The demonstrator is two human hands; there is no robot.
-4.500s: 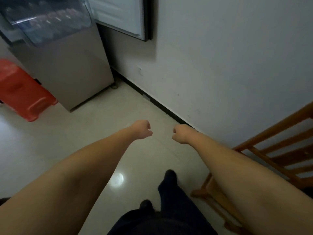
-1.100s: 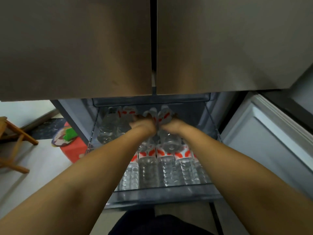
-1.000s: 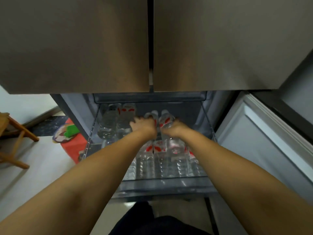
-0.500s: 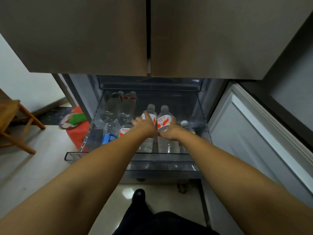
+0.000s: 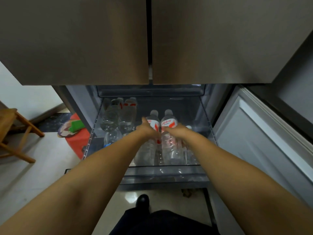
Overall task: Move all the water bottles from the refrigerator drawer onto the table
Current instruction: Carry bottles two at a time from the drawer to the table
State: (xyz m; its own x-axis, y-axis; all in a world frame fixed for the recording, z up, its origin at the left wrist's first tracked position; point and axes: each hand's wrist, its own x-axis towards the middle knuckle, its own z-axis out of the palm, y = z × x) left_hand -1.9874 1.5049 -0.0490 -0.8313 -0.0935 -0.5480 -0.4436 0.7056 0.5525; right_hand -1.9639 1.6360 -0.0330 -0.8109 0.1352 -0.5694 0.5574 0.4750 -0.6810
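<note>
Both bare arms reach from the bottom corners of the frame to its middle, where each hand grips one clear water bottle over the open refrigerator drawer (image 5: pixel 162 168). The left hand (image 5: pixel 145 131) has its fingers curled round the left bottle (image 5: pixel 150 133) at the red-and-white label, thumb pointing up beside the neck. The right hand (image 5: pixel 176 132) wraps round the right bottle (image 5: pixel 170 133) just below its label, which bears red characters. The two bottles stand upright, side by side and nearly touching, grey caps toward the top of the frame, their lower bodies showing above the drawer's clear front wall.

In the drawer's upper left corner lie two more bottles (image 5: pixel 118 114) with red labels, and below them another clear bottle (image 5: pixel 112 137), partly hidden behind the left forearm. At the right of the held pair a further bottle cap (image 5: pixel 188 127) peeks out behind the right wrist.

Two closed brown refrigerator doors (image 5: pixel 84 39) fill the top half of the frame. An open white-lined lower door (image 5: pixel 262 141) runs along the right side. At the left edge stands a wooden chair (image 5: pixel 15 133), and between it and the drawer a red plastic stool (image 5: pixel 76 141) carries a round fan (image 5: pixel 66 129) with a green object (image 5: pixel 76 126) on it. A black shoe (image 5: pixel 142 200) shows on the pale floor at bottom centre
</note>
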